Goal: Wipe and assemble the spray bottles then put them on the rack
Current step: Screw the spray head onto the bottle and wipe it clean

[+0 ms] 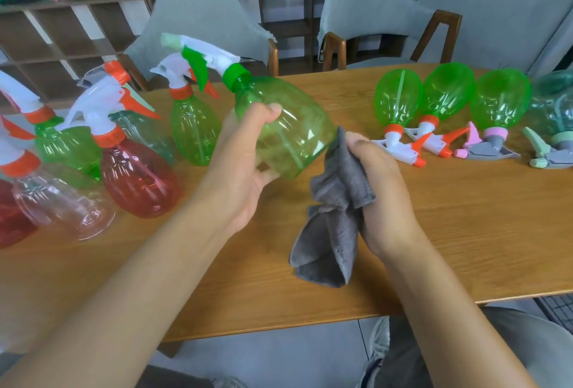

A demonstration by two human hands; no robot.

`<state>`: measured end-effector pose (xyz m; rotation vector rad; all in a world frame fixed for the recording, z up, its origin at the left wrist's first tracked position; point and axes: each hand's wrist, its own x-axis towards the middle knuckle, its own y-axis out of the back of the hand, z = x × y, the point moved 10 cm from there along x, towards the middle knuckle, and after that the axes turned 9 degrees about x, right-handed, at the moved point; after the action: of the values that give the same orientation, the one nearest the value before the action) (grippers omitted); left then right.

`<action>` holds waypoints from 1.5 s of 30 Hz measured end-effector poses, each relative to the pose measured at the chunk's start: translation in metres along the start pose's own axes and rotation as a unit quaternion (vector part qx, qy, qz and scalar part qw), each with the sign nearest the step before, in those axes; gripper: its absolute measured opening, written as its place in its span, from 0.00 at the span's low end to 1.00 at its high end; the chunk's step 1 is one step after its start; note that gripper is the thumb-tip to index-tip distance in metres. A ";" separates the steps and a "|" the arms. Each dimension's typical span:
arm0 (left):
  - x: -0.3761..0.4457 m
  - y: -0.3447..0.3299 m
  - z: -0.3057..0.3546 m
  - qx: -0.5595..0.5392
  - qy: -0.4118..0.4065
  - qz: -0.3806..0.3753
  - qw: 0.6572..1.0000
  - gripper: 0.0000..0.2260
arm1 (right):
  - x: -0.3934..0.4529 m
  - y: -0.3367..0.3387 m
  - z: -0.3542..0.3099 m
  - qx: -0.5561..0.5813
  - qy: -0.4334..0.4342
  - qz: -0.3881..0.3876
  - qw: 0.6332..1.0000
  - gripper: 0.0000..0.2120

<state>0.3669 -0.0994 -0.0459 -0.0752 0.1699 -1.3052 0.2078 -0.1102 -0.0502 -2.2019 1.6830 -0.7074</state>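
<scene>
The green spray bottle (279, 121) was held tilted above the tabletop (449, 232) in the left grip (245, 164), fingers curled round it; the grey cloth (331, 217) was clasped in the closed right grip (378, 183).

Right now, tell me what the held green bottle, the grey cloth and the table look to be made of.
Green bottle, gripped by the left hand: likely thin glossy plastic; see-through, with bright glints.
Grey cloth, gripped by the right hand: soft, matte, fuzzy fabric, perhaps microfibre; it hangs in folds.
Table: wood or wood-look laminate; grain lines, low sheen.
</scene>
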 end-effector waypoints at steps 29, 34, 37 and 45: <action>-0.009 0.012 -0.019 0.302 -0.153 -0.081 0.937 0.22 | 0.012 0.034 -0.006 -0.261 0.084 0.062 0.960 0.09; -0.012 0.001 -0.010 0.343 -0.185 -0.108 0.915 0.21 | 0.006 0.019 -0.013 -0.320 0.126 0.043 0.938 0.18; -0.011 0.000 -0.007 0.358 -0.196 -0.108 0.906 0.19 | 0.005 0.013 -0.014 -0.376 0.155 0.024 0.913 0.11; 0.000 0.010 -0.004 0.364 -0.189 -0.088 0.908 0.19 | 0.002 0.003 0.003 -0.455 0.120 -0.031 0.882 0.09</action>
<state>0.3763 -0.0969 -0.0514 0.3018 -0.6736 -1.4344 0.2078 -0.1129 -0.0538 -2.8509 2.4328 -0.1832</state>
